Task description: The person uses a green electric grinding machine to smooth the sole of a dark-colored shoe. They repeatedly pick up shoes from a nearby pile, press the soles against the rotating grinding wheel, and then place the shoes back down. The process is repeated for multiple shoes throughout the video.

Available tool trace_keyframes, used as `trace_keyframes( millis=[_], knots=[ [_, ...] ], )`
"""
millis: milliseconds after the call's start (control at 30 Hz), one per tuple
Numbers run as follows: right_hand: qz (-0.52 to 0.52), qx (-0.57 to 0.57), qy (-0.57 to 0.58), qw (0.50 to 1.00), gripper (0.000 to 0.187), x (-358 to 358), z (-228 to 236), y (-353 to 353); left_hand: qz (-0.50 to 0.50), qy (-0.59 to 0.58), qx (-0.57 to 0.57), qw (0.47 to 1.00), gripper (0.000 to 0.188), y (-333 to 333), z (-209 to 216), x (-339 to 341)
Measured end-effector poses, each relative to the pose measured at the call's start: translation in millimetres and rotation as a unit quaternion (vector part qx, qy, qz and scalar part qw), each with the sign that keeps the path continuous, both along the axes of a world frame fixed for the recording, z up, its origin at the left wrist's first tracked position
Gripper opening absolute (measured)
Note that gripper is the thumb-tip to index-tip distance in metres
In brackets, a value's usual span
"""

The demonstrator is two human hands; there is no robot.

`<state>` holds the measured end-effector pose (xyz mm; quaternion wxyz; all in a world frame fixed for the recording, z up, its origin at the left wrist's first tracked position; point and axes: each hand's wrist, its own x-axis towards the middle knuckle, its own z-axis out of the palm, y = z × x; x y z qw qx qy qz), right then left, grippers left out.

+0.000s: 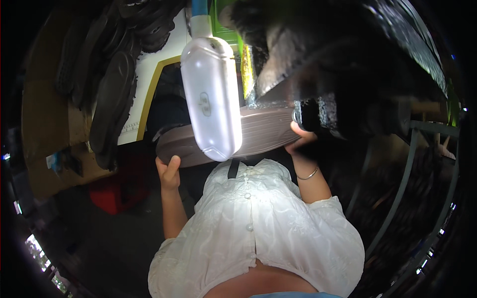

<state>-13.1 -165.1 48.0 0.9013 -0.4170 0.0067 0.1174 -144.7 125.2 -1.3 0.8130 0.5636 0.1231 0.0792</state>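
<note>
A long brown shoe sole [266, 130] lies crosswise in front of my body, held between both hands. My left hand [170, 172] is closed on its left end, with the thumb showing along the near edge. My right hand [299, 137] grips the other end, right by the dark round parts of a machine [318, 114]; some of its fingers are hidden there. A lit white lamp [211, 99] hangs in front of the sole and covers part of its middle. Whether the sole touches the machine I cannot tell.
Several dark soles [113, 109] are piled at the left on a white tabletop with yellow edging [151, 89] and on cardboard [42, 149]. Below stands a red plastic stool or crate [112, 194]. Grey-green metal rails [408, 164] rise at the right.
</note>
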Motion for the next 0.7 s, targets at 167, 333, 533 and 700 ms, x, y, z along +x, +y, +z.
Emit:
trace_keyframes(
  millis=[167, 333, 533, 700],
  knots=[
    [0.032, 0.023, -0.044, 0.998, 0.05, 2.1, 9.7, 20.4, -0.061, 0.045, 0.059, 0.995, 0.061, 8.1, 1.2, -3.5],
    [0.056, -0.073, -0.045, 0.995, 0.033, 15.9, 22.6, 20.6, -0.231, 0.132, 0.183, 0.946, 0.048, -10.0, -12.9, 15.5],
    [0.183, -0.261, -0.141, 0.937, 0.022, 43.6, 59.9, 18.5, -0.249, 0.063, 0.34, 0.905, 0.048, -96.9, -0.8, 58.3],
    [0.245, -0.274, -0.181, 0.912, 0.029, 50.1, 65.6, 13.0, -0.158, -0.035, 0.183, 0.97, 0.031, -128.0, 74.1, 115.0]
  ],
)
